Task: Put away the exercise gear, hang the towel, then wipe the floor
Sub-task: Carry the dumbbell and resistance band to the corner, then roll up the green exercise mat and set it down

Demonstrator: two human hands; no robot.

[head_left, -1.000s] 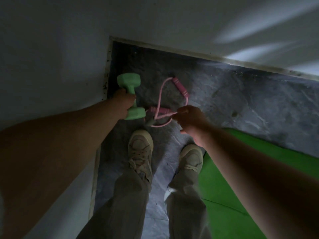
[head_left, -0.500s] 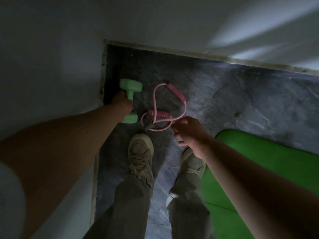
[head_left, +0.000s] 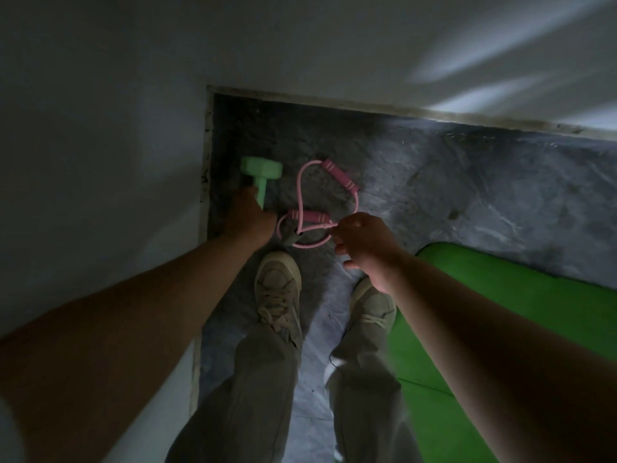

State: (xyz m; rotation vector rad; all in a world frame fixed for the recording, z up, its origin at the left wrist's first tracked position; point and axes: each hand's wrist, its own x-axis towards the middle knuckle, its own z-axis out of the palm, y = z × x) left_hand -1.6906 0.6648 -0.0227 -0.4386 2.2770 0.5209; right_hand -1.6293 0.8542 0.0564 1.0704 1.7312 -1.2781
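Setting the gear down in the corner looks like the step in hand. The left hand [head_left: 248, 220] is wrapping its fingers around the bar of the green dumbbell [head_left: 260, 177], which is lying on the dark stone floor [head_left: 450, 182] close against the left wall [head_left: 100, 145], its far head in view and its near head hidden under the hand. The right hand [head_left: 362, 245] is pinching the near end of the pink resistance band [head_left: 312, 203] between thumb and forefinger, with the other fingers curling loosely; the band is lying on the floor in a figure-eight just beside the dumbbell, its two padded grips showing. Whether the band's loop is touching the dumbbell is hard to tell in this dim light.

To do this well, I would judge that the dumbbell needs resting fully on the floor before the fingers are opening, since a round bar could be rolling toward the shoes [head_left: 277, 285] just behind it. The band is limp, so it wants laying flat and tucked close to the wall, not left trailing. The green mat [head_left: 500, 295] is lying at the right, apparently not yet put away.
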